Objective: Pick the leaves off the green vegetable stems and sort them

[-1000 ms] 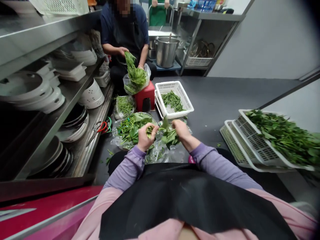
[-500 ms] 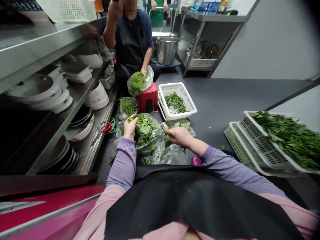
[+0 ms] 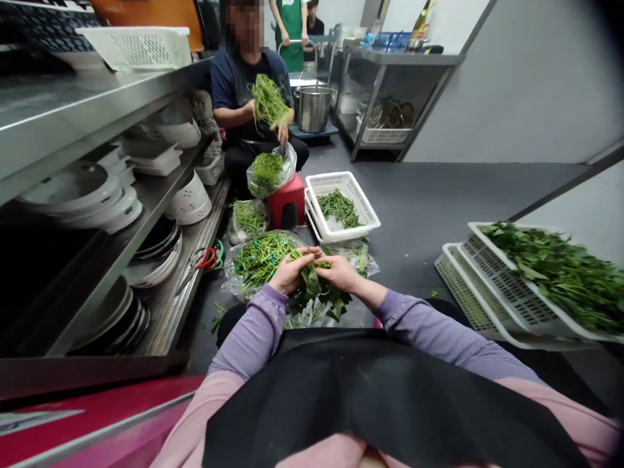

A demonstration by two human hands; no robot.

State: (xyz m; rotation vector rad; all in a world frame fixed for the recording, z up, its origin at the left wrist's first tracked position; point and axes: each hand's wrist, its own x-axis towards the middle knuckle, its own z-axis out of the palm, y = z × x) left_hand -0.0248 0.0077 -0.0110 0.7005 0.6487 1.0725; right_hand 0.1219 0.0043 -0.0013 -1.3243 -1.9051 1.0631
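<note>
Close together over the plastic bags on the floor, my left hand (image 3: 288, 273) and my right hand (image 3: 341, 273) are both closed on a bunch of leafy greens (image 3: 311, 286). Its dark leaves hang down below my fingers. Just left of the hands, cut green stems (image 3: 263, 257) lie heaped on an opened clear bag. Behind my right hand, more greens rest in clear plastic (image 3: 363, 257). My fingers partly hide the stems of the bunch.
A white basket (image 3: 374, 220) with greens stands ahead, beside a red stool (image 3: 292, 188). Stacked baskets (image 3: 480, 260) of leafy greens are at right. Scissors (image 3: 207, 259) lie on the left shelf's edge. A co-worker (image 3: 251, 97) sits opposite, holding greens (image 3: 269, 101).
My two hands have come together around the leafy greens; the left moved right, away from the stem heap. The co-worker has lifted a bunch of greens above the bag.
</note>
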